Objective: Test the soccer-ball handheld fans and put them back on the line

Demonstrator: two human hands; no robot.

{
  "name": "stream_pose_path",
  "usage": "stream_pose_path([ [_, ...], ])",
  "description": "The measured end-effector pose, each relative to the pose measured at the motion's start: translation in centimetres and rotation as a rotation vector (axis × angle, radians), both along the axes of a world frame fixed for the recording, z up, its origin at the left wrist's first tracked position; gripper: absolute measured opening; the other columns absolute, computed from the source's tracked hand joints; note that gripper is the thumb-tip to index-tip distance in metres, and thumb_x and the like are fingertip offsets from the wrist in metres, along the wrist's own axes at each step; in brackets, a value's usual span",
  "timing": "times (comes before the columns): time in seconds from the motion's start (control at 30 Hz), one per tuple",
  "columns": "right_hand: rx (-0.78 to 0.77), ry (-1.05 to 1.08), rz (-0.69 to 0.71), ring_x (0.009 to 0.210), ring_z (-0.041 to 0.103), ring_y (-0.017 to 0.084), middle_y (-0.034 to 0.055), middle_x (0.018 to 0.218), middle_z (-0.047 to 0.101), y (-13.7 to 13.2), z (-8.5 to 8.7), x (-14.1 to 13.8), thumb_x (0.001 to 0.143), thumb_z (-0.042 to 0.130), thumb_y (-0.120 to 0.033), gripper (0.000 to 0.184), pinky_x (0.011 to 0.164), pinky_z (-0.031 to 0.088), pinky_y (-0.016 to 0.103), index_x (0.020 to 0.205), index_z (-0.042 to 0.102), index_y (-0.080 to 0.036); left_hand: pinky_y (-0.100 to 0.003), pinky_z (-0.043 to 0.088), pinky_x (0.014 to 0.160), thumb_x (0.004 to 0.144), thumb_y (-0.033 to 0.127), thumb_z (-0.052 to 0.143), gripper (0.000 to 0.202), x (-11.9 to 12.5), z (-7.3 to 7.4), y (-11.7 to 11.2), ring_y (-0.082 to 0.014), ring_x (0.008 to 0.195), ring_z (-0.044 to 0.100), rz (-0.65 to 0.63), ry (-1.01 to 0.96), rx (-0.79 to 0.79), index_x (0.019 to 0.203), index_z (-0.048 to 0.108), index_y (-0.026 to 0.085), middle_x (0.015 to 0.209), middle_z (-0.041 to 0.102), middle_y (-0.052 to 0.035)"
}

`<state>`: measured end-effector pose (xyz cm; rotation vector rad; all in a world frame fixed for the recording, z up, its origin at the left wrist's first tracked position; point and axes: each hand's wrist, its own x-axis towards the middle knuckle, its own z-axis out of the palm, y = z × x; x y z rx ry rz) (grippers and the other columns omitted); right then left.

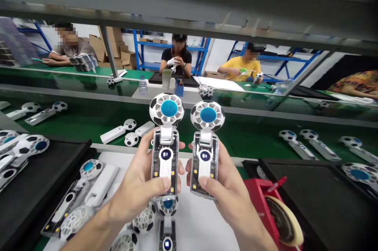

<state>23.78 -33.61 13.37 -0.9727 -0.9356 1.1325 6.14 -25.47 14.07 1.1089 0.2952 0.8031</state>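
We note first the long green conveyor belt crossing the view beyond the near edge of the desk, carrying further white fans well apart from one another. Nearer us lies the white work mat on the desk, flanked by a black tray at its left edge and a red tape dispenser with a roll of cream tape at its right edge.

Above the middle of the mat we hold two handheld fans upright, side by side and just apart. The left-hand clear-bodied fan with football-patterned head and blue hub is clasped by our left hand, fingers wrapped behind the body, thumb pressed on the white button strip. The right-hand fan of the same make is clasped likewise by our right hand. Both small round displays are lit.

In our judgement these are light, rigid plastic units; the glossy casing may be slippery, and the hinged head looks the weak point. Grasp belongs on the body sides, below the hinge, clear of the grille
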Motion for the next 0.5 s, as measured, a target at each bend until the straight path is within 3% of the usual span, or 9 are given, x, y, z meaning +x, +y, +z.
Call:
stream_pose_path([
  [0.33, 0.108, 0.035, 0.026, 0.086, 0.065, 0.023, 0.0053, 0.101, 0.067, -0.27, -0.10, -0.59, 0.092, 0.061, -0.029, 0.062, 0.070, 0.054, 0.036, 0.146, 0.028, -0.030, -0.029, 0.055, 0.061, 0.088, 0.024, 0.066, 0.058, 0.44, 0.11, -0.53, -0.0162, 0.070, 0.068, -0.060, -0.088, -0.005, 0.135, 0.033, 0.031, 0.115, 0.065, -0.0100],
  [0.5, 0.107, 0.055, 0.034, 0.086, 0.066, 0.022, 0.0056, 0.101, 0.067, 0.12, -0.64, -0.49, 0.093, 0.061, -0.030, 0.065, 0.071, 0.055, 0.036, 0.148, 0.027, -0.030, -0.029, 0.053, 0.058, 0.086, 0.030, 0.069, 0.052, 0.12, 0.17, -0.48, -0.0179, 0.066, 0.067, -0.038, -0.046, -0.068, 0.130, 0.042, 0.028, 0.096, 0.067, -0.0067],
])
